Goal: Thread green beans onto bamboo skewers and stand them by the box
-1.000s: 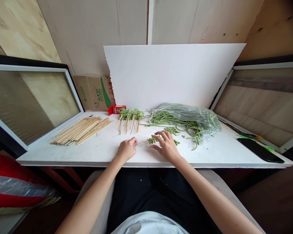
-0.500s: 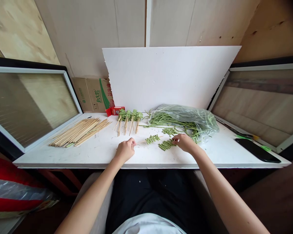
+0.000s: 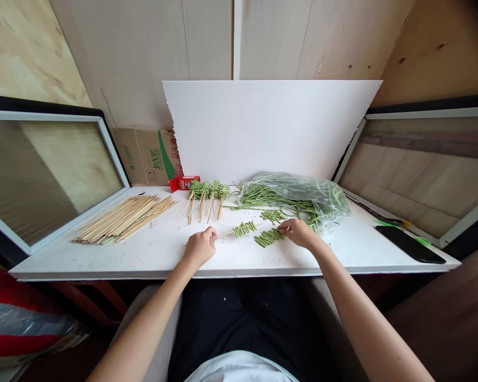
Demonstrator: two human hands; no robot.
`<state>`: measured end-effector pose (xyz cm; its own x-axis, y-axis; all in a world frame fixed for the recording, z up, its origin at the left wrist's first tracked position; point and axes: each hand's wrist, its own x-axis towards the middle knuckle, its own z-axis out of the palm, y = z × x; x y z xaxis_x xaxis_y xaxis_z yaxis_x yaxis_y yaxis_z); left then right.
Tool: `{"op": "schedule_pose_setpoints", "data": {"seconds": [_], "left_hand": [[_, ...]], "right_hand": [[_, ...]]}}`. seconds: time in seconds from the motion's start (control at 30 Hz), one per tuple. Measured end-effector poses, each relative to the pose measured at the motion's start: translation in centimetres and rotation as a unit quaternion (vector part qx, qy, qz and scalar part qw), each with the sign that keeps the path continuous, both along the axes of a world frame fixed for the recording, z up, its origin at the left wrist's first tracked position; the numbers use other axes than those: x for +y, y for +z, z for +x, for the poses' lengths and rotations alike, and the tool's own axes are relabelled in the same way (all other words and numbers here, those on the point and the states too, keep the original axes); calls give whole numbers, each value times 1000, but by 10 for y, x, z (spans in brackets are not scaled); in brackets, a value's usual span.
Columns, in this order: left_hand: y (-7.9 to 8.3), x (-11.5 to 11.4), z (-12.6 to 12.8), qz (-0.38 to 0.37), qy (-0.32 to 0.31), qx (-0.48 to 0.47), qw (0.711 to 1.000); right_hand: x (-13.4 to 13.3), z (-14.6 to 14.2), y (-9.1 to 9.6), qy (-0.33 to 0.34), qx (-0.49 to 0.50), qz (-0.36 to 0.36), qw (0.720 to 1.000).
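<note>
My left hand [image 3: 201,246] pinches the end of a bamboo skewer [image 3: 225,233], held just above the white table. Several short green bean pieces [image 3: 244,228] are threaded side by side along the skewer, and its tip sticks out to the right. At the right end of a row of loose cut bean pieces [image 3: 266,238], my right hand [image 3: 297,232] has its thumb and fingers closed on a piece, which they partly hide. A smaller heap of cut pieces [image 3: 274,215] lies just behind that row.
Loose skewers [image 3: 123,217] lie at the left. Filled bean skewers [image 3: 210,189] are stacked at the back beside a red box [image 3: 185,183]. Long beans in a plastic bag [image 3: 298,191] lie behind my right hand. A black phone [image 3: 410,244] rests near the right edge. A white board [image 3: 271,127] stands behind.
The whole view has shifted slightly, so things appear a little further left. Both hands keep nearly the same places, and the pieces on the skewer look unchanged.
</note>
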<state>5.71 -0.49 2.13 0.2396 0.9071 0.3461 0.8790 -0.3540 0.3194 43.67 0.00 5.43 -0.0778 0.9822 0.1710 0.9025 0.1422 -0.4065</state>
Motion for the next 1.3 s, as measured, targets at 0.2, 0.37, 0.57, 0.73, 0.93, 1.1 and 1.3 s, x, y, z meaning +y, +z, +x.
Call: {"op": "schedule_pose_setpoints", "data": {"seconds": [0.2, 0.37, 0.57, 0.73, 0.93, 1.1, 1.3], "left_hand": [[0, 0, 1, 9, 4, -2, 1000], [-5, 3, 0, 29, 0, -14, 999], [-10, 5, -1, 44, -1, -33, 999], [-10, 6, -1, 43, -2, -40, 998], [-9, 5, 0, 42, -1, -35, 999], [-8, 3, -1, 41, 3, -27, 999], [-8, 4, -1, 41, 4, -26, 999]], "right_hand": [[3, -6, -3, -17, 151, 75, 985], [5, -28, -17, -3, 422, 55, 905], [7, -55, -30, -35, 512, 72, 855], [3, -71, -31, -22, 533, 104, 840], [-1, -77, -35, -16, 522, 102, 847], [-2, -78, -32, -18, 504, 122, 855], [-2, -77, -32, -29, 508, 131, 851]]}}
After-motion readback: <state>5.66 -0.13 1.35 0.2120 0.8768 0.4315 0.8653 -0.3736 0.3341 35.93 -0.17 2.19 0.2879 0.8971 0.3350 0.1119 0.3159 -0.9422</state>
